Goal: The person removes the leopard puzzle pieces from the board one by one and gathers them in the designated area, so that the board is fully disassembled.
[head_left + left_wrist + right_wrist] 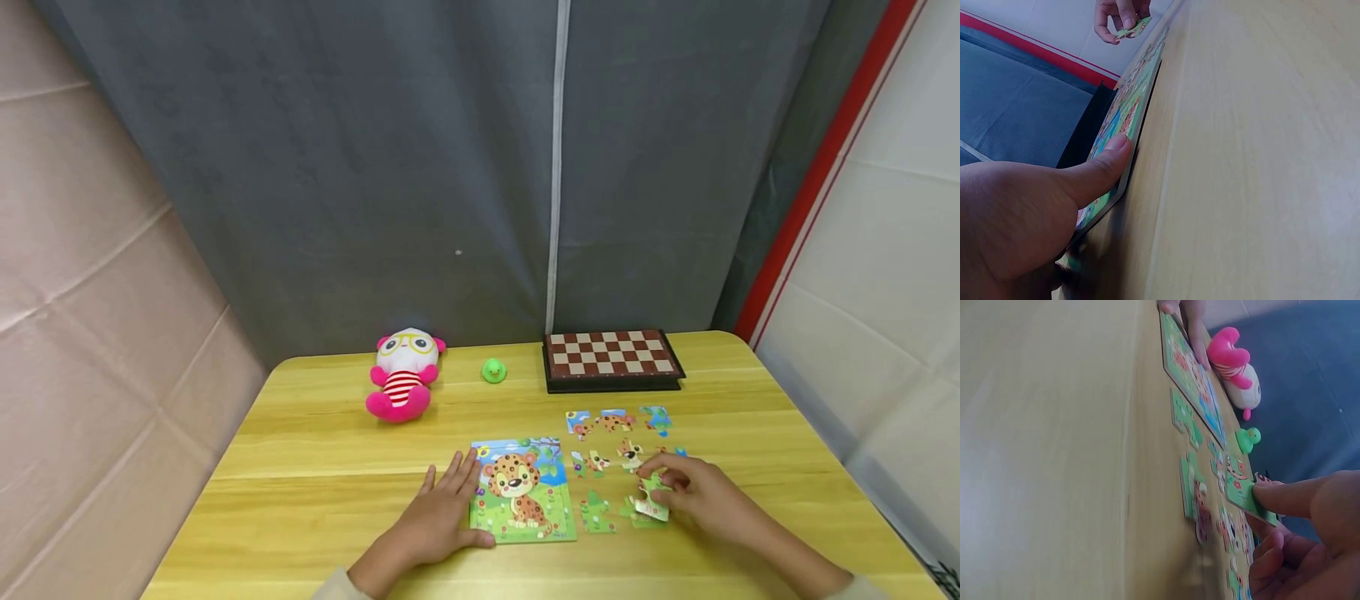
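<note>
My left hand lies along the left edge of a square puzzle board with a leopard cub picture. Its fingers are spread and straight, and the thumb rests at the near left corner. On the right, my right hand pinches a green puzzle piece between thumb and fingers, raised above the table and tilted. Beneath and around that hand lie several loose pieces, among them a green corner piece, a cub-face piece and a blue-and-green piece.
A pink and white panda plush sits at the back left of the wooden table. Beside it is a small green rubber duck. A brown-and-cream chessboard box stands at the back right. Behind hangs a grey curtain.
</note>
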A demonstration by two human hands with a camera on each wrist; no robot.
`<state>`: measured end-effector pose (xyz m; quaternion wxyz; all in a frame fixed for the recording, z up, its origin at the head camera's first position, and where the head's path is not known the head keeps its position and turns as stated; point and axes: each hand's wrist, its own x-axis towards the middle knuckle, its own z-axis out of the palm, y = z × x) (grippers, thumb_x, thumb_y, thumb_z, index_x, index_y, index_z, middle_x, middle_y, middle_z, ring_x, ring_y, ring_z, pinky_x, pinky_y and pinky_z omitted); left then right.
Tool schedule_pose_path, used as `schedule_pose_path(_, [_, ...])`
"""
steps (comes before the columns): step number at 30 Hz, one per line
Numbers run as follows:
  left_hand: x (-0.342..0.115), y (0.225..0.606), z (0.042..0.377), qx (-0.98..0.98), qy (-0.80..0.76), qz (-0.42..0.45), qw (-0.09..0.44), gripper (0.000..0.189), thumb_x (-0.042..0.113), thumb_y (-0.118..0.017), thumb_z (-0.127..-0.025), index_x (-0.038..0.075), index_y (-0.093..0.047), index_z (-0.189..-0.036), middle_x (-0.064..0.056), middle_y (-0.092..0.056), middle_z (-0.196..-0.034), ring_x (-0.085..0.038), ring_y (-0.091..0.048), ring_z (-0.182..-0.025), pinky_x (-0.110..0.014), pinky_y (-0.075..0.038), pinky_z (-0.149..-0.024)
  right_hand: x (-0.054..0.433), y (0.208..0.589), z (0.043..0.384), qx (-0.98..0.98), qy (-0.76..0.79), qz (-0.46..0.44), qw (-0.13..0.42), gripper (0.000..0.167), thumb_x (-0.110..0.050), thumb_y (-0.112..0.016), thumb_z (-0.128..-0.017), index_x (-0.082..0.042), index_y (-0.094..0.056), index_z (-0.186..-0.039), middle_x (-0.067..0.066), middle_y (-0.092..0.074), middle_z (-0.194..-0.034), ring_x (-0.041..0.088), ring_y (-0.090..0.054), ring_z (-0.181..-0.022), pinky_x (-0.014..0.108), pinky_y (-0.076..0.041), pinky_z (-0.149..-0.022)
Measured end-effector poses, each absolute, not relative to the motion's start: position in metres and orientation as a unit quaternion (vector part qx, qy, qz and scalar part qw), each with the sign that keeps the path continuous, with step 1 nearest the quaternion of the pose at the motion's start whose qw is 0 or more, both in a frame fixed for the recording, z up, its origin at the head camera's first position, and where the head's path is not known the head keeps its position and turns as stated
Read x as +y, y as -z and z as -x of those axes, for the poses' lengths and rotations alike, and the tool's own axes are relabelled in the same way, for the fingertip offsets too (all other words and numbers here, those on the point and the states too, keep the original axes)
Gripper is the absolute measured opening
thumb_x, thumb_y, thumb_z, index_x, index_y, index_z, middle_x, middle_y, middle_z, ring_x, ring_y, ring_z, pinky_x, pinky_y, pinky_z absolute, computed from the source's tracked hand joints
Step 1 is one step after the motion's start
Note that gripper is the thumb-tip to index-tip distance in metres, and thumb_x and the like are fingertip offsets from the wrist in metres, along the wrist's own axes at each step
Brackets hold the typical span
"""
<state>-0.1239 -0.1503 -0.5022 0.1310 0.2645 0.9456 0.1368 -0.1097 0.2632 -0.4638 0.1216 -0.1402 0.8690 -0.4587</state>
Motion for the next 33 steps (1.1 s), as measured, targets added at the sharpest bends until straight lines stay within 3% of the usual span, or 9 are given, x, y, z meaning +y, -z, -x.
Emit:
schedule_pose_path(3, [-0.150,0.501,0.124,0.945,-0.139,-0.264,0.131,0.111,0.073,-0.061,-0.087,0.006,-0.018,-0.165,-0.009,-0.004,-0.174,-0.034,-0.008,-0.159,-0.066,-0.013,-0.123,0.271,0.464,0.108,0.869,0.460,0.133,0.122,0.025,-0.013,-0.072,-0.096,-0.006,-0.068,-0.120,0.007,-0.055,-0.084,0.006,-0.042,-0.068,0.025,-0.038,-0.057])
schedule_pose_path(7, [-0.150,0.501,0.124,0.945,-0.140,-0.263,0.132,0.111,0.073,-0.061,-0.086,0.006,-0.018,-0.165,-0.009,-0.004,-0.174,-0.033,-0.008,-0.159,-0.066,-0.013,-0.123,0.284,0.464,0.107,0.874,0.452,0.132,0.118,0.024,-0.014,-0.071,-0.097,-0.006,-0.067,-0.120,0.016,-0.064,-0.110,0.005,-0.047,-0.074,0.026,-0.041,-0.059])
schedule_pose_path(8, [-0.150,0.501,0.124,0.945,-0.140,-0.263,0.133,0.111,0.073,-0.061,-0.086,0.006,-0.018,-0.165,-0.009,-0.004,-0.174,-0.033,-0.007,-0.159,-0.066,-0.013,-0.123,0.287,0.464,0.107,0.876,0.448,0.133,0.121,0.024,-0.015,-0.070,-0.098,-0.006,-0.066,-0.120,0.014,-0.064,-0.104,0.005,-0.048,-0.075,0.026,-0.042,-0.060])
schedule_pose_path(10, [-0.150,0.502,0.124,0.945,-0.140,-0.263,0.133,0.112,0.073,-0.061,-0.086,0.006,-0.018,-0.165,-0.009,-0.004,-0.174,-0.033,-0.007,-0.159,-0.066,-0.013,-0.123,0.294,0.464,0.107,0.881,0.437,0.140,0.119,0.021,-0.014,-0.068,-0.099,-0.007,-0.066,-0.119,0.012,-0.065,-0.108,0.005,-0.049,-0.078,0.026,-0.043,-0.061])
schedule_pose_path(14, [-0.150,0.503,0.125,0.946,-0.139,-0.262,0.132,0.112,0.074,-0.061,-0.086,0.007,-0.017,-0.165,-0.009,-0.004,-0.174,-0.033,-0.007,-0.159,-0.066,-0.013,-0.123,0.306,0.467,0.106,0.893,0.409,0.154,0.110,0.017,-0.012,-0.068,-0.099,-0.009,-0.067,-0.116,0.002,-0.059,-0.091,0.004,-0.048,-0.078,0.025,-0.041,-0.062])
schedule_pose_path(20, [-0.151,0.505,0.125,0.946,-0.137,-0.263,0.131,0.113,0.075,-0.060,-0.086,0.008,-0.017,-0.165,-0.008,-0.004,-0.174,-0.033,-0.007,-0.159,-0.066,-0.014,-0.123,0.316,0.475,0.105,0.897,0.392,0.165,0.118,0.015,-0.011,-0.069,-0.097,-0.013,-0.068,-0.112,-0.001,-0.054,-0.085,0.003,-0.044,-0.075,0.025,-0.038,-0.060])
schedule_pose_path(29, [-0.151,0.507,0.125,0.946,-0.135,-0.263,0.130,0.113,0.077,-0.057,-0.085,0.008,-0.016,-0.165,-0.008,-0.003,-0.174,-0.032,-0.007,-0.159,-0.066,-0.013,-0.123,0.317,0.482,0.106,0.909,0.364,0.165,0.113,0.018,-0.013,-0.072,-0.096,-0.018,-0.070,-0.113,-0.002,-0.068,-0.110,-0.002,-0.053,-0.088,0.023,-0.050,-0.071])
schedule_pose_path(33, [-0.151,0.508,0.125,0.947,-0.133,-0.264,0.129,0.114,0.077,-0.056,-0.085,0.008,-0.016,-0.165,-0.008,-0.003,-0.174,-0.033,-0.007,-0.159,-0.066,-0.013,-0.123,0.316,0.484,0.107,0.910,0.369,0.153,0.108,0.026,-0.012,-0.073,-0.095,-0.012,-0.066,-0.119,0.000,-0.066,-0.104,-0.002,-0.052,-0.086,0.023,-0.049,-0.070])
